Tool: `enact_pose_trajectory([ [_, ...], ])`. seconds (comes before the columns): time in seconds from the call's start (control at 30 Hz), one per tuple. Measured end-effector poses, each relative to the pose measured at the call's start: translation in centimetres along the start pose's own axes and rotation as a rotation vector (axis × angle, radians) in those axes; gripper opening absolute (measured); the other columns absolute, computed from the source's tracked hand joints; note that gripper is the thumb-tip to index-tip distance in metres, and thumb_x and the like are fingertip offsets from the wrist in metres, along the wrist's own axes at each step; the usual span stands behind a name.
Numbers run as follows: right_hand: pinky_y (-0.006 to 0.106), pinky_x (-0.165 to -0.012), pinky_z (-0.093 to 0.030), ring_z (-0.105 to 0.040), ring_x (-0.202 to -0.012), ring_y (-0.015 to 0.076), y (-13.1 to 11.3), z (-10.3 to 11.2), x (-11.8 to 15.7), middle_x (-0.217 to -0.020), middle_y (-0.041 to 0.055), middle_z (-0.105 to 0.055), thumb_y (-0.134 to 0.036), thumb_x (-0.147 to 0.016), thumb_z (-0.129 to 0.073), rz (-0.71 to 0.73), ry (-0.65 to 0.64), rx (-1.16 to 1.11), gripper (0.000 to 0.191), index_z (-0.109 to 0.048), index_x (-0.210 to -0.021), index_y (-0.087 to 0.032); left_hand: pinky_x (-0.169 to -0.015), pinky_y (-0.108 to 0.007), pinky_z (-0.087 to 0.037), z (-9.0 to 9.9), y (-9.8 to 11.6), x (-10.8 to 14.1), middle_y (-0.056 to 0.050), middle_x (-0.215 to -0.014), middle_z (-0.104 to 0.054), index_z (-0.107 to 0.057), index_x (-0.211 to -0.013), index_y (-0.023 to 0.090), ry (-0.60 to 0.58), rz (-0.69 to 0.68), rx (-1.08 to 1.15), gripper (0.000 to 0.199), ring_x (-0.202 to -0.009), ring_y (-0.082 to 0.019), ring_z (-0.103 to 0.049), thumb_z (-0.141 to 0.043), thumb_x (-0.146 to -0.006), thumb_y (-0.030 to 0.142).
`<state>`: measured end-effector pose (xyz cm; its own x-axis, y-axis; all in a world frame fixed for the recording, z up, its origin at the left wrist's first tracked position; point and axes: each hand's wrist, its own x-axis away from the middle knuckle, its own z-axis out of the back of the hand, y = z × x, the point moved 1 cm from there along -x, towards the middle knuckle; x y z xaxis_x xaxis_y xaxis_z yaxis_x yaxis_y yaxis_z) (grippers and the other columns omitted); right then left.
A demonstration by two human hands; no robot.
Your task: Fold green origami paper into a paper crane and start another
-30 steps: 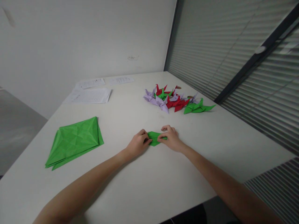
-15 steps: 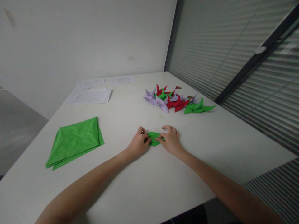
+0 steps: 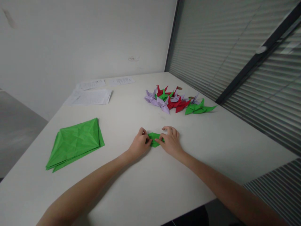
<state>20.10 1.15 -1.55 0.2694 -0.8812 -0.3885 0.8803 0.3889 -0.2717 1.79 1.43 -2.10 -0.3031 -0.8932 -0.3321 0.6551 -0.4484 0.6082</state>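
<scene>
A small folded piece of green paper [image 3: 154,137] lies on the white table between my hands. My left hand [image 3: 140,142] pinches its left end between thumb and curled fingers. On the right end, my right hand [image 3: 171,140] grips the paper with thumb and index finger, the other fingers raised and bent. Both hands partly cover the paper, so its ends are hidden. To the left is a stack of creased green paper sheets [image 3: 76,141].
Folded paper cranes [image 3: 180,103] in red, green and lilac are grouped at the back right of the table [image 3: 131,194]. Printed sheets [image 3: 90,96] lie at the back left. A wall stands behind, and a window with blinds [image 3: 211,47] borders the right side.
My right thumb and index finger have slid slightly left along the green paper. My left hand keeps its pinch in nearly the same place.
</scene>
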Motion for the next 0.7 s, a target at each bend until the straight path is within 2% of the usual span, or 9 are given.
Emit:
enact_pose_trajectory([
  [0.13, 0.052, -0.09, -0.035, -0.041, -0.112, 0.0333, 0.1, -0.2, -0.1, -0.115, 0.0133, -0.053, -0.045, -0.087, -0.06, -0.009, -0.012, 0.009, 0.033, -0.066, -0.066, -0.02, -0.072, -0.035, -0.048, 0.3, 0.4, 0.0, -0.007, -0.084, -0.052, -0.063, -0.066, 0.015, 0.003, -0.06, -0.164, 0.016, -0.079, -0.019, -0.05, -0.066, -0.082, 0.017],
  [0.2, 0.051, -0.09, -0.034, -0.041, -0.113, 0.0329, 0.0, -0.2, -0.1, -0.115, 0.0127, -0.053, -0.044, -0.087, -0.06, -0.014, -0.022, 0.013, 0.033, -0.067, -0.065, -0.02, -0.073, -0.037, -0.046, 0.5, 0.6, 0.0, -0.008, -0.082, -0.055, -0.064, -0.07, 0.016, -0.044, -0.065, -0.281, 0.015, -0.081, -0.022, -0.051, -0.064, -0.084, 0.022],
  [0.33, 0.049, -0.092, -0.033, -0.04, -0.114, 0.0316, -0.2, 0.1, -0.2, -0.115, 0.0115, -0.054, -0.043, -0.087, -0.06, -0.036, -0.041, 0.02, 0.032, -0.068, -0.066, -0.02, -0.073, -0.036, -0.044, 1.1, 0.9, -0.1, -0.008, -0.082, -0.06, -0.065, -0.076, 0.017, -0.152, 0.009, -0.439, 0.022, -0.084, -0.023, -0.054, -0.058, -0.089, 0.033],
  [0.47, 0.049, -0.092, -0.032, -0.041, -0.114, 0.0309, -0.3, 0.2, -0.3, -0.115, 0.011, -0.055, -0.044, -0.088, -0.058, -0.052, -0.044, 0.02, 0.034, -0.068, -0.066, -0.02, -0.076, -0.036, -0.042, 1.5, 0.9, -0.3, -0.007, -0.085, -0.063, -0.065, -0.077, 0.017, -0.216, 0.071, -0.483, 0.027, -0.089, -0.024, -0.056, -0.055, -0.092, 0.038],
  [0.7, 0.049, -0.093, -0.031, -0.04, -0.114, 0.0311, -0.1, 0.0, -0.4, -0.114, 0.0105, -0.056, -0.046, -0.088, -0.058, -0.061, -0.045, 0.007, 0.036, -0.068, -0.065, -0.021, -0.076, -0.035, -0.041, 1.4, 0.6, -0.4, -0.007, -0.087, -0.065, -0.065, -0.08, 0.018, -0.239, 0.069, -0.498, 0.027, -0.091, -0.024, -0.057, -0.054, -0.092, 0.039],
])
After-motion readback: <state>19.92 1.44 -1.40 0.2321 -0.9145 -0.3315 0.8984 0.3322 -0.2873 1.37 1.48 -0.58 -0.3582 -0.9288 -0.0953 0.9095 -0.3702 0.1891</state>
